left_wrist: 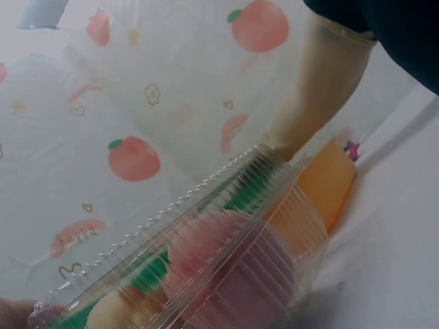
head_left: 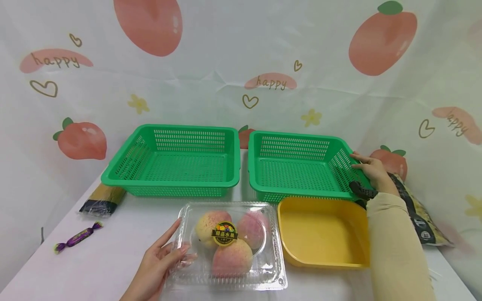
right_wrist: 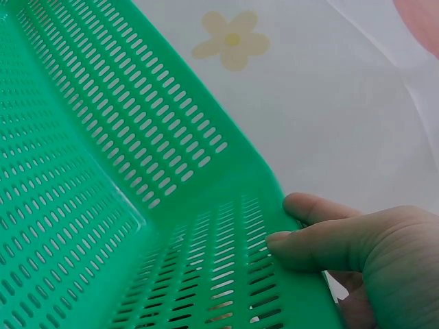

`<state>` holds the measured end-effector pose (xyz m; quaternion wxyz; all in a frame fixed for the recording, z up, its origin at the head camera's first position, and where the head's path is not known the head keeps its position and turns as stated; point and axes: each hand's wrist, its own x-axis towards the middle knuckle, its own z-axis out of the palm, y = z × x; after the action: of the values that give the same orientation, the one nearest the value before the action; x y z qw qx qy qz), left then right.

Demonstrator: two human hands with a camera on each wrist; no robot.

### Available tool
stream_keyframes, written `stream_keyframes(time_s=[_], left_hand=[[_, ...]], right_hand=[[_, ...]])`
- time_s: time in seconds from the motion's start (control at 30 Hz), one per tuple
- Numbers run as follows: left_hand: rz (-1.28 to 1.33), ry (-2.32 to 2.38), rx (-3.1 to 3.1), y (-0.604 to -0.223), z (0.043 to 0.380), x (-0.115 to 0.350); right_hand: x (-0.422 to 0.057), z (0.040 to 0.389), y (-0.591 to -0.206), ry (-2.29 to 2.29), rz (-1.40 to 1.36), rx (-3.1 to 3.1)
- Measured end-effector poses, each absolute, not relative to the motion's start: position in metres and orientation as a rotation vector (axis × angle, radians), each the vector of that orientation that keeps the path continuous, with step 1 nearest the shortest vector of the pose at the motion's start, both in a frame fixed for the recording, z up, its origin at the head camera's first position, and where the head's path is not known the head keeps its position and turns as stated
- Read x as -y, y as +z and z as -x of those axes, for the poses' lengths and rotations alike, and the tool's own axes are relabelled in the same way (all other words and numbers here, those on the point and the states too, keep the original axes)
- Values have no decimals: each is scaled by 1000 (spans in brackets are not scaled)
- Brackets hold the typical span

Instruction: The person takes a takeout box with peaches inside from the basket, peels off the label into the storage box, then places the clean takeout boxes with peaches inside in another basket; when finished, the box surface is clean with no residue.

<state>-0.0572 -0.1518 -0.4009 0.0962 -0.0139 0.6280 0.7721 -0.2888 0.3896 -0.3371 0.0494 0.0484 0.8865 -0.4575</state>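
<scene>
My left hand (head_left: 160, 261) holds the left side of a clear plastic clamshell box (head_left: 267, 267), its thumb over the lid and fingers along the edge. Inside lie three pink and yellow peaches (head_left: 232, 257), under a round black label (head_left: 224, 234). In the left wrist view the box (left_wrist: 240, 253) appears from the side, tilted in the picture. Over at the right, my right hand (head_left: 373, 169) grips the rim of the right green basket (head_left: 297, 194). The right wrist view shows the thumb of that hand (right_wrist: 357, 250) on the rim, with other fingers outside the wall.
A second green basket (head_left: 169, 184) stands to the left. In front of the right basket is a yellow tub (head_left: 324, 265). A purple-wrapped candy (head_left: 78, 237) and a brown packet (head_left: 101, 198) lie at the left. Behind the right forearm is a black and yellow bag (head_left: 421, 221).
</scene>
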Motion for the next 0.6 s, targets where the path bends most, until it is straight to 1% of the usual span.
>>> stream_keyframes(time_s=[0.3,0.43,0.6], left_hand=[[205,2180,-1997,-392,65,149],[301,2145,-2031,-389,68,146],[348,2135,-2018,-387,72,144]], right_hand=[[-389,289,-338,-1479,-155,-2666],[-390,289,-338,-1448,-165,-2686],[-390,290,-339,-1433,-159,-2696]])
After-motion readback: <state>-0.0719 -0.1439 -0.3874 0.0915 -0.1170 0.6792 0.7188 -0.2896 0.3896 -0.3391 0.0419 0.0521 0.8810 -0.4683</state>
